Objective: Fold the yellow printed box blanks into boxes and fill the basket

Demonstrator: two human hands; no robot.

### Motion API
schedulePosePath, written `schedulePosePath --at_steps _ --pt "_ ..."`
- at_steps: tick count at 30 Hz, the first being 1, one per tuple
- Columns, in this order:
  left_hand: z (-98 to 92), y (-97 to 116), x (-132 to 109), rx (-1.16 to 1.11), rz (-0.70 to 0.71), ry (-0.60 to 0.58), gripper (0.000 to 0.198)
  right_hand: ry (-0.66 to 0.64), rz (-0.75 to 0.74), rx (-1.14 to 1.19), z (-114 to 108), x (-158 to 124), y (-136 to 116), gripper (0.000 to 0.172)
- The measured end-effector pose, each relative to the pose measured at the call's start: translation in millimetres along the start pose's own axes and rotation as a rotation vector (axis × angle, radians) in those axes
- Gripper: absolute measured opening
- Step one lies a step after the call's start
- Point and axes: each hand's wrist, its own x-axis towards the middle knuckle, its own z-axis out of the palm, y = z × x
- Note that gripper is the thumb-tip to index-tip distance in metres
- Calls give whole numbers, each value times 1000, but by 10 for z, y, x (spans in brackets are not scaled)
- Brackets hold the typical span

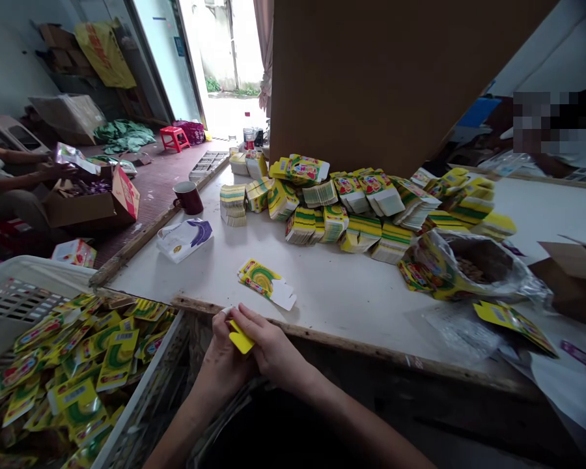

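Both of my hands are closed round one small yellow cardboard box (241, 337) at the table's front edge. My left hand (223, 352) grips its left side, and my right hand (272, 348) presses on it from the right. Most of the box is hidden by the fingers; a yellow flap sticks out towards me and a white part shows at the far end. Just beyond my hands, a few flattened yellow-and-green cartons (264, 282) lie on the white table (332, 286), white flaps pointing right.
Stacks of flat cartons (361, 228) line the table's back, before a large brown board (371, 78). A mug (188, 197) and a white-and-purple packet (185, 239) stand left. An open bag (469, 260) is right. A crate (141, 384) of filled packs is lower left. Other people sit at both sides.
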Motion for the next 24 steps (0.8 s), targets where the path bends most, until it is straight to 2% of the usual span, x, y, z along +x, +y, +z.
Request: schedulePosePath --at_steps 3,5,7,9,11,13,18,21,24 --pt "-83 11 18 177 48 -6 61 124 -3 -51 -79 14 89 60" --pt "-152 34 32 289 62 -52 54 55 -21 -118 -143 0 125 69" --pt "-200 55 41 352 70 -89 52 -83 -26 -195 -190 -27 129 75" --pt "-220 71 41 388 67 -110 52 -153 -3 -247 -226 -47 112 62" --pt "-223 84 37 405 44 -147 51 -157 29 -263 -279 -47 88 42" --pt "-224 98 32 390 17 -201 51 -179 28 -238 -375 -25 60 30" --pt "-243 109 32 347 27 -273 46 -300 -38 -145 -599 41 11 18" --pt "-239 85 32 384 33 -231 51 -195 3 -126 -474 41 31 21" --pt "-232 62 38 381 3 -155 53 -26 50 -74 -237 52 76 44"
